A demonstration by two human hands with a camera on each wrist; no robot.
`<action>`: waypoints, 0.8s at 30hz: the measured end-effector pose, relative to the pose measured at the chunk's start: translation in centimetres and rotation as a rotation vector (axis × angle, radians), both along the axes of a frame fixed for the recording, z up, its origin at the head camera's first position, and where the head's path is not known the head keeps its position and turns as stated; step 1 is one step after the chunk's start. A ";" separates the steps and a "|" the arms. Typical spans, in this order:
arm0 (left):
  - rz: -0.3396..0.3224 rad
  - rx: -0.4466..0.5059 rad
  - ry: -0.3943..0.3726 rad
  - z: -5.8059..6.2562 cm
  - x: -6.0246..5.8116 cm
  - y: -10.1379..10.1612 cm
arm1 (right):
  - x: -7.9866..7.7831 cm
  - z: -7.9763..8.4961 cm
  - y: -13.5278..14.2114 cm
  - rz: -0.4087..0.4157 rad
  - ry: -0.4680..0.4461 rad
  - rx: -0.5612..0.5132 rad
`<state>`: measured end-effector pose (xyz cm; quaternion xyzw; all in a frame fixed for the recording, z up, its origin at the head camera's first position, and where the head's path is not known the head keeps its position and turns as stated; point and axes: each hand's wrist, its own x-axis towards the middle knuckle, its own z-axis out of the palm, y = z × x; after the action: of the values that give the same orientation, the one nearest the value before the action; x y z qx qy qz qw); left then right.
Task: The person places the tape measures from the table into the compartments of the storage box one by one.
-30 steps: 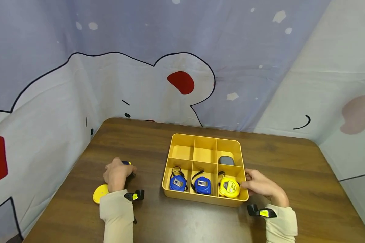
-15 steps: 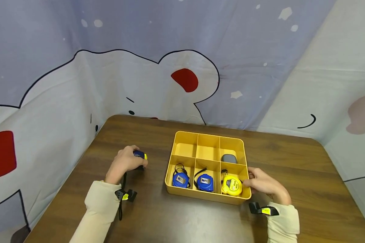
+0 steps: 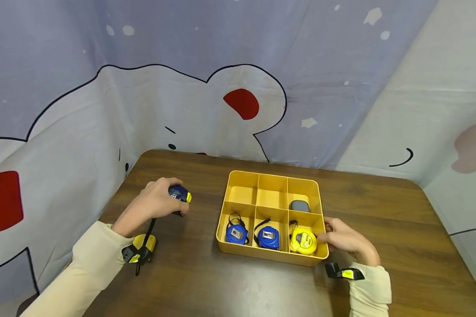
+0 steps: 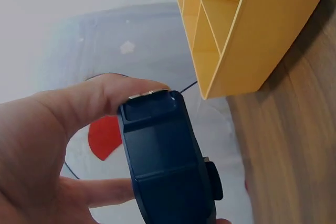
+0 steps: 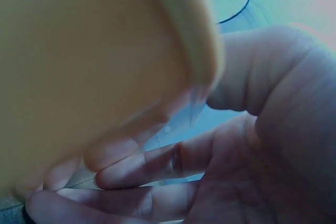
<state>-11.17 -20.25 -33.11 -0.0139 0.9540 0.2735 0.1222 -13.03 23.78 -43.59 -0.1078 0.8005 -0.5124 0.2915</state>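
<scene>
My left hand (image 3: pixel 158 200) grips a dark blue tape measure (image 3: pixel 177 193) with a yellow part at its right end. In the left wrist view, the thumb presses the top end of this tape measure (image 4: pixel 165 156) and other fingers reach behind it. A black strap hangs toward the wrist. My right hand (image 3: pixel 345 240) holds the right wall of a yellow divided box (image 3: pixel 262 256), thumb over the rim and fingers along the outside. Its front compartments hold two blue tape measures (image 3: pixel 236 233) and a yellow tape measure (image 3: pixel 303 241), each in its own compartment.
A small grey rounded item (image 3: pixel 299 206) lies in the back right compartment. Another yellow tape measure (image 3: pixel 150 243) rests on the wooden table (image 3: pixel 198 281), partly hidden by my left wrist. A printed curtain (image 3: pixel 174 110) hangs behind the table.
My left hand has taken hold of the dark blue tape measure and raised it, with the forearm swinging left. The right hand stays at the box; the head view has shifted slightly.
</scene>
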 end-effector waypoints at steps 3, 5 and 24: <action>-0.009 -0.016 0.021 0.8 0.2 0.1 | 0.0 0.1 0.0 0.004 0.018 0.008; -0.019 -0.033 0.041 1.2 0.2 0.1 | 0.0 0.1 0.0 0.004 0.021 0.000; -0.076 -0.036 0.118 1.5 -1.4 2.2 | 0.1 -0.2 0.1 -0.006 0.009 0.004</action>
<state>-12.60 -18.01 -31.62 0.0360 0.9641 0.2520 0.0757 -12.93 23.87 -43.74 -0.1073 0.8031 -0.5113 0.2866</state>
